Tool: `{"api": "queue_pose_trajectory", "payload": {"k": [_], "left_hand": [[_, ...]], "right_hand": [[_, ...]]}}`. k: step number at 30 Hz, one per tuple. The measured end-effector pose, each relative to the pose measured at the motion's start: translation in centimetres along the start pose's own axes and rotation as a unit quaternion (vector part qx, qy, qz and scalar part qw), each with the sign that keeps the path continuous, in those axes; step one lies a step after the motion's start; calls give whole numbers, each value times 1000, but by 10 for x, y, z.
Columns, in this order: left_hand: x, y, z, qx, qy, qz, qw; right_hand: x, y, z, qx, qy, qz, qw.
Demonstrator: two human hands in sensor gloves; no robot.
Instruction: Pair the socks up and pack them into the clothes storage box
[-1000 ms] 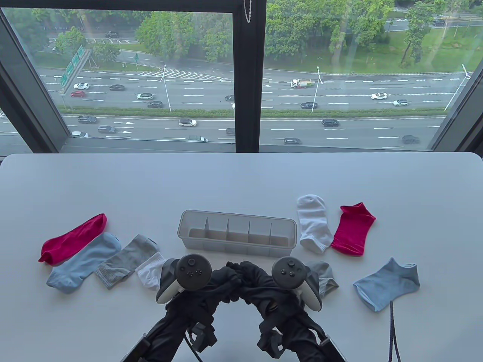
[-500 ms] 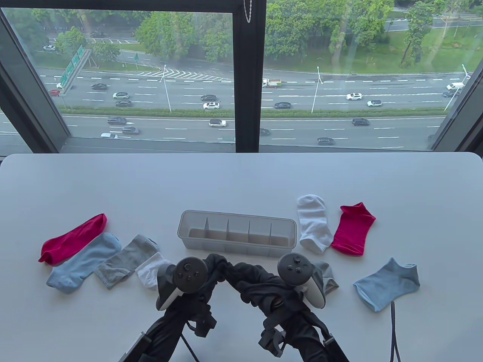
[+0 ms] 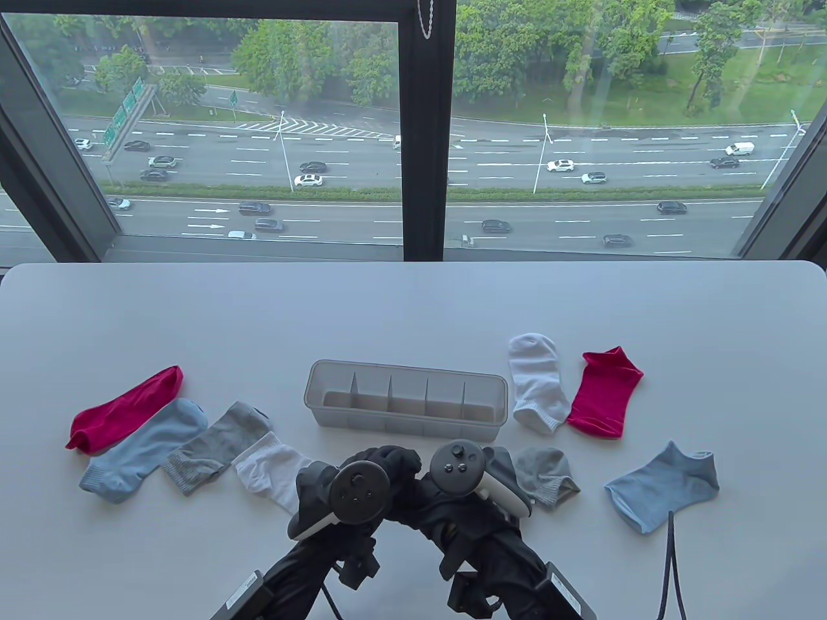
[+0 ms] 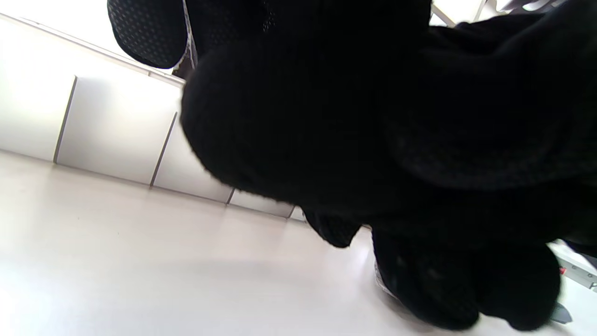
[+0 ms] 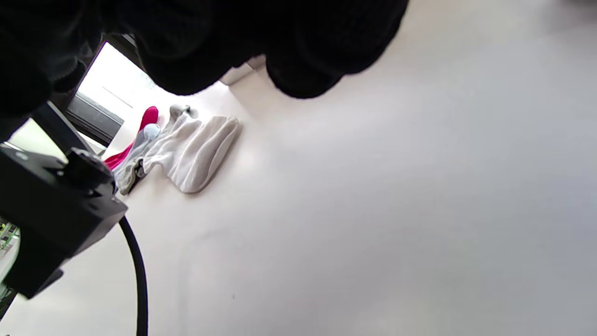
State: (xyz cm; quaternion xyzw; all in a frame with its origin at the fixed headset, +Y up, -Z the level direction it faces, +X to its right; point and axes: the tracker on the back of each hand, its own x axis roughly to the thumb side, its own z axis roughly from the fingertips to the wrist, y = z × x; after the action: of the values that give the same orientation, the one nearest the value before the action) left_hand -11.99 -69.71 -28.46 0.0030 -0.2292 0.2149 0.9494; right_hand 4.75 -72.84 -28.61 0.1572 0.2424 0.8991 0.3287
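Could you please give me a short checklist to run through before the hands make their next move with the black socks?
1. Storage box compartments free: ok, all look unfilled.
2. Black socks gathered as a pair: cannot tell, a dark bundle merges with the gloves.
3. Left hand and right hand meet at the bundle: ok.
4. Path to the box: ok, it lies just beyond the hands.
5. Other socks out of the way: not ok, the grey sock lies beside the right hand.

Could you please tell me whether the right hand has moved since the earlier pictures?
Yes. In the table view the right hand has shifted left and slightly farther from the person; its tracker now sits below the storage box's right-hand compartments and uncovers more of the grey sock.
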Motion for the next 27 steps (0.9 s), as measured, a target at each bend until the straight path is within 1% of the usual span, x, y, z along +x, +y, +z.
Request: {"api": "queue_pose_trajectory", "payload": {"k": [1,2,3,4,5,7,9,11,14,17,19,20,21,22,23,25,26,27], "left_hand": [[-4,2,-2,-20,-1,38,999],[-5,3,-3,-31,-9,72,997],[-7,2,-4,-49,-30,144,988],[-8,1,-4,-58,-22,189,980],[-9,-1,-4,-65,-15,210,976],[-10,-5,-4,-73,-17,200,977],[-10,-5,-5,-70,-14,203,977],[-12,-4,-4,-73,-12,209,975],[-13,-4,-4,-75,-10,221,972],[-13,-3,-3,-72,-6,221,972],[-16,-5,-1,-81,2,227,971],[-16,-7,-1,-87,6,232,969],[-15,-8,-2,-100,3,231,968],[-14,-10,-3,-115,3,223,968],[-11,-10,-4,-114,13,206,972],[-10,-7,-5,-91,34,178,979],[-12,-6,-4,-86,45,178,979],[-15,-5,-3,-61,53,195,977]], "right_hand": [[-2,-6,2,-31,-3,-51,998],[-3,-9,3,-46,-2,-81,996],[-5,-13,5,-71,7,-119,990],[-8,-15,6,-84,6,-134,987],[-9,-17,7,-90,4,-140,986],[-10,-18,10,-116,9,-157,981],[-11,-17,11,-139,13,-151,979],[-11,-17,13,-146,15,-171,974],[-10,-16,14,-160,18,-170,972],[-13,-19,16,-173,26,-187,967],[-19,-28,20,-197,27,-202,959],[-23,-31,21,-197,16,-218,956],[-25,-32,23,-196,11,-233,953],[-26,-31,24,-207,20,-242,948],[-26,-31,24,-205,13,-236,950],[-25,-30,24,-203,1,-240,949],[-24,-31,25,-197,-11,-249,948],[-21,-31,26,-192,-22,-254,948]]}}
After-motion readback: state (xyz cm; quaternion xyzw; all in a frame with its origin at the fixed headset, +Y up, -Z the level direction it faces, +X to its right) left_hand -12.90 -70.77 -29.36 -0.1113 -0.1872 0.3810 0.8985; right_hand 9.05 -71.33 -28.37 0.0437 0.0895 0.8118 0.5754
